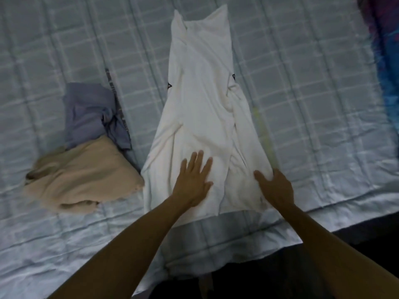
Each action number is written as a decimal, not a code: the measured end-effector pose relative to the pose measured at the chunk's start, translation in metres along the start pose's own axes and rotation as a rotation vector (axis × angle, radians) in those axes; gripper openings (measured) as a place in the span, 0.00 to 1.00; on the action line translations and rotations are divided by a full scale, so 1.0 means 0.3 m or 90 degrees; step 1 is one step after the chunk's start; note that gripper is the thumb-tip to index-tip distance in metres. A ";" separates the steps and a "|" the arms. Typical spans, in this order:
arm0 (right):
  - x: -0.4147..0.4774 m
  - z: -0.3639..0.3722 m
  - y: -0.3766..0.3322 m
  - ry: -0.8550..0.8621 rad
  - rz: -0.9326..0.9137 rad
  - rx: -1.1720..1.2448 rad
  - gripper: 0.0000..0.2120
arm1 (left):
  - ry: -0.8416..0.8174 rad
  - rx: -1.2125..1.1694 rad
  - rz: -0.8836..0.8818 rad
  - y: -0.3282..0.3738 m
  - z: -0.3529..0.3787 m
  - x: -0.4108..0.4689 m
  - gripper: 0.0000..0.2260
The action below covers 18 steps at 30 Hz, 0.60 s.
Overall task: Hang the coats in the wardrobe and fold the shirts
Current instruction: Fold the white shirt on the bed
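Observation:
A white shirt (200,104) lies lengthwise on the bed, both sides folded inward into a long narrow strip. Small black marks show at its two edges halfway up. My left hand (194,180) rests flat on the near part of the shirt, fingers spread. My right hand (275,188) lies on the shirt's near right edge, thumb on top of the cloth and fingers curled at the edge; whether it pinches the fabric is unclear.
A beige garment (86,180) lies crumpled to the left, with a grey-blue garment (90,113) bunched behind it. The pale quilted bedspread (313,104) covers the bed. A blue and purple patterned cloth (386,50) lies at the right. The bed's near edge (323,225) meets dark floor.

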State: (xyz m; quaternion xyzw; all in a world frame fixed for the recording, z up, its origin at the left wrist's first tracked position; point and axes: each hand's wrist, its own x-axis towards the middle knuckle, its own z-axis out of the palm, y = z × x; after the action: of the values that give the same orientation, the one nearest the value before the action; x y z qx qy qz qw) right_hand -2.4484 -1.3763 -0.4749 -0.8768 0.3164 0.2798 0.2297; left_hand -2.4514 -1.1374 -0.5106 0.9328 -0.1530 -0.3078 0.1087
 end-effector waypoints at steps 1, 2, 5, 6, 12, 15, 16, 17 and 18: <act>-0.020 -0.016 0.013 0.052 -0.038 0.007 0.23 | 0.002 -0.003 -0.016 0.011 0.003 -0.005 0.31; -0.041 -0.036 0.020 0.125 -0.081 0.023 0.19 | 0.005 -0.010 -0.025 0.017 0.002 -0.009 0.30; -0.141 -0.085 -0.027 0.295 -0.158 0.102 0.11 | -0.012 -0.100 -0.016 0.013 -0.031 -0.045 0.26; -0.196 -0.074 -0.064 0.302 -0.184 0.126 0.10 | -0.003 -0.157 -0.010 0.000 -0.041 -0.066 0.25; -0.563 0.237 -0.337 -0.007 -0.456 0.091 0.21 | 0.231 -0.729 -0.363 -0.199 -0.107 -0.244 0.16; -0.638 0.327 -0.396 -0.156 -0.541 -0.047 0.23 | 0.209 -0.870 -0.456 -0.312 -0.115 -0.338 0.14; -0.641 0.344 -0.388 -0.193 -0.543 -0.078 0.22 | 0.207 -0.861 -0.461 -0.327 -0.111 -0.366 0.14; -0.633 0.353 -0.368 -0.226 -0.540 -0.095 0.22 | 0.214 -0.852 -0.464 -0.333 -0.100 -0.385 0.15; -0.618 0.358 -0.339 -0.253 -0.542 -0.107 0.20 | 0.224 -0.834 -0.461 -0.327 -0.087 -0.395 0.15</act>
State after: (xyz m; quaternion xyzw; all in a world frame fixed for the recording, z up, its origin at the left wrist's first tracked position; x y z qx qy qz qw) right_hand -2.5352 -1.1645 -0.4134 -0.8735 -0.1445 0.3480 0.3083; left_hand -2.5047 -1.0015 -0.4551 0.7051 0.3950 -0.1994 0.5542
